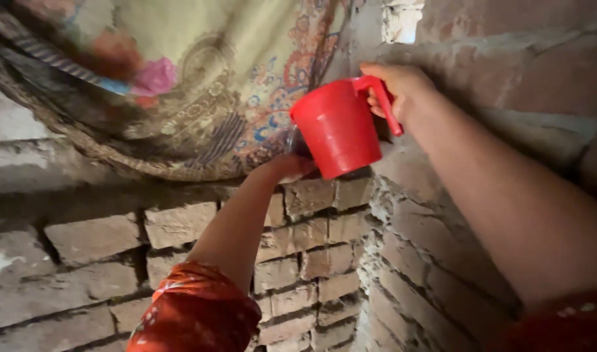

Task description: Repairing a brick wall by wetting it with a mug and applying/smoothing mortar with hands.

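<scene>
Now my right hand [399,88] is raised high in the corner of a brick wall [311,261], and its fingers are closed around the handle of a red plastic mug [337,127]. The mug is tilted, with its open mouth turned to the upper left and its base pointing down to the right, just above the top of the bricks. My left hand [288,168] reaches up from below and sits directly under the mug, near its lower edge; whether this hand is open or closed on something I cannot tell, because the mug covers the fingers. Something small and dark shows between the mug and my left hand, but it is too hidden to name. Behind the mug hangs a patterned cloth [200,98] with pale, pink and blue flowers, spread across the upper left part of the view and sagging above the wall. Both of my arms wear orange-red sleeves [194,313] with a printed pattern. The bricks are rough, with crumbled grey mortar between them.
</scene>
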